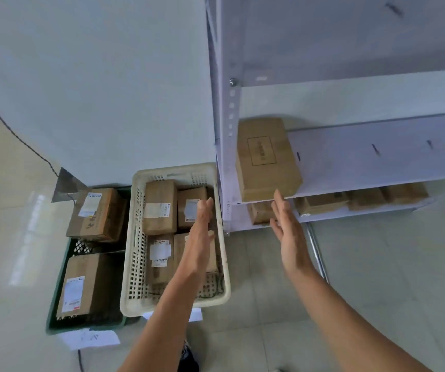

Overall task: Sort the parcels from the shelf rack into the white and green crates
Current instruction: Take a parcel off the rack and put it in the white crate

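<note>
Two hands raised, fingers extended and spread, nothing held. Parcel (268,158) noted on shelf rack (377,154) front edge, long axis toward 12 o'clock. Right hand (289,232) nearer, fingertips (279,196) just below parcel's near edge; parcel at 12 o'clock. Left hand (201,232) over white crate (132,237), parcel at 1 o'clock. Green crate (54,299) at 9 o'clock of white.

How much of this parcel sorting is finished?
Partly done: four parcels lie in the white crate, two in the green crate. Both hands, left hand and right hand, are empty and reaching toward the shelf parcel. More boxes wait on the lower shelf.
</note>
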